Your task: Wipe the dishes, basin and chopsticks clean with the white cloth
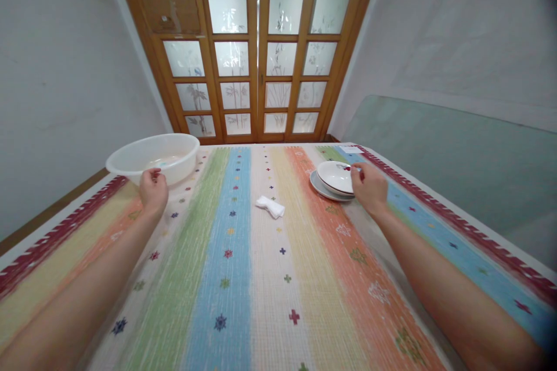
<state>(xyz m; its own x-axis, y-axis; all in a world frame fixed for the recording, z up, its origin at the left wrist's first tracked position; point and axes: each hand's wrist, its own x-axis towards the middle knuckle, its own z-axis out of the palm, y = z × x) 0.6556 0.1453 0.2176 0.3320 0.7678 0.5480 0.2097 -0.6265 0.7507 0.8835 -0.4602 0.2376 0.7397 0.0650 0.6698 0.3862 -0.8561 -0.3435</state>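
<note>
Reference item: the white bundle (270, 207), cloth or tissue, which lay crumpled on the striped tablecloth (221, 278) with neither hand on it. To its left and farther from me stood the white basin (183, 171), upright and open-topped, with a small bluish-green patch visible inside; I could not tell whether this was a separate object or a marking. My left hand (154, 188), left of the bundle, was nearly closed, with thumb and fingers pinched on the near rim of the basin. To the right of the bundle and slightly beyond it, the white bowl (334, 177), dark-rimmed with a red decoration, sat upright on the grey-edged plate (320, 188). The stack was well apart from the basin. My right hand (369, 186), on the far right of the bundle, was likewise nearly closed, fingertips pinched at the bowl's right edge; whether they also reached the plate was hidden. Status, as I judged it: stacking of the bowl on the plate was complete, and both the basin and the stack were supported by the table. Outstanding: neither hand had been released, the dishes were outside the basin, and the bundle was unfolded and apart from both.
</note>
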